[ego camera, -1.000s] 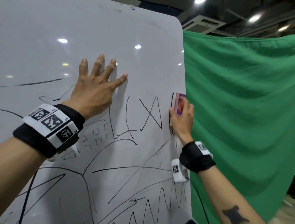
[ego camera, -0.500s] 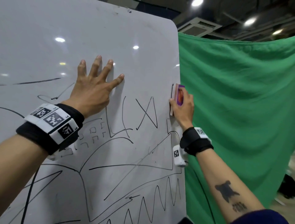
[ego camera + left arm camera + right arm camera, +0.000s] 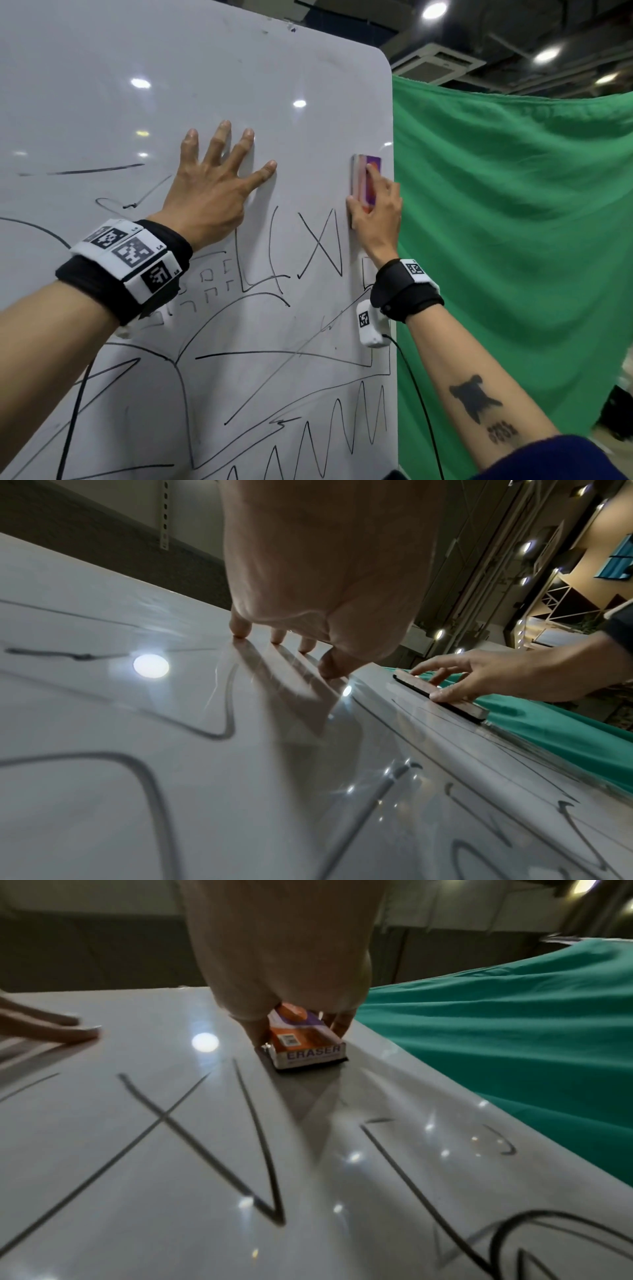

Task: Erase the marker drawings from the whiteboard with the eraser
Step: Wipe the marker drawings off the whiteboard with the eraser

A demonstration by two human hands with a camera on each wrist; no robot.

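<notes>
A white whiteboard stands upright, covered in black marker drawings across its middle and lower part. My right hand grips a purple and orange eraser and presses it flat on the board near the right edge, just above the X-shaped lines. The eraser reads ERASER on its end, thumb and fingers clasping its sides. My left hand lies flat on the board with fingers spread, left of the eraser. In the left wrist view the left fingertips touch the board and the eraser sits beyond them.
A green cloth hangs behind and right of the board's right edge. Ceiling lights and ducts show above. A black cable trails from my right wrist camera along the forearm.
The right hand has slid the eraser up along the board's right edge; the vertical stroke that was beside it is gone. The left hand has stayed pressed in place.
</notes>
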